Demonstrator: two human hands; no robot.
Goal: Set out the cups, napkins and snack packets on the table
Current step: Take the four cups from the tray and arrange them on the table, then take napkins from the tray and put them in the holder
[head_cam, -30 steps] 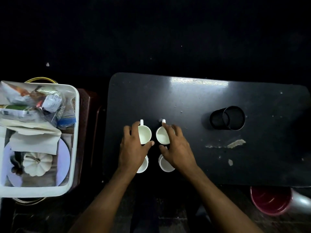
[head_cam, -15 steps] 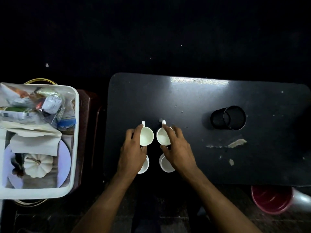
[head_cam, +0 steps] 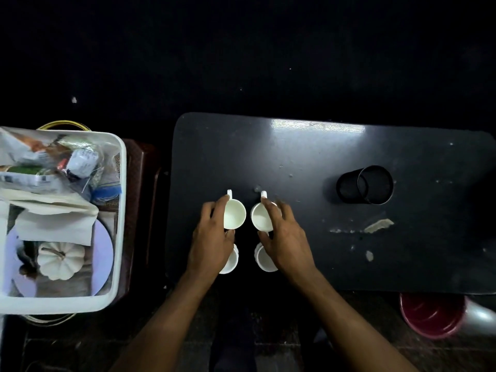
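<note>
At the far left we see the white bin (head_cam: 118, 210) beside the surface, holding the snack packets (head_cam: 48, 162) at its far end and the folded napkins (head_cam: 53, 224) below them, with a small white pumpkin (head_cam: 57, 260) on a lilac plate (head_cam: 103, 253). We take it they sit there as stock not yet set out.

On the dark surface (head_cam: 308, 162) four white cups form a square. Our left hand (head_cam: 212, 242) curls around the far left cup (head_cam: 234, 214), fingers on its outer wall and thumb at its near edge, covering most of the near left cup (head_cam: 231, 260). Our right hand (head_cam: 285, 240) grips the far right cup (head_cam: 261, 217) the same way, above the near right cup (head_cam: 264, 260). Both handles point away, so we judge the pair is being squared up. Further right stands a black mesh holder (head_cam: 366, 187).
</note>
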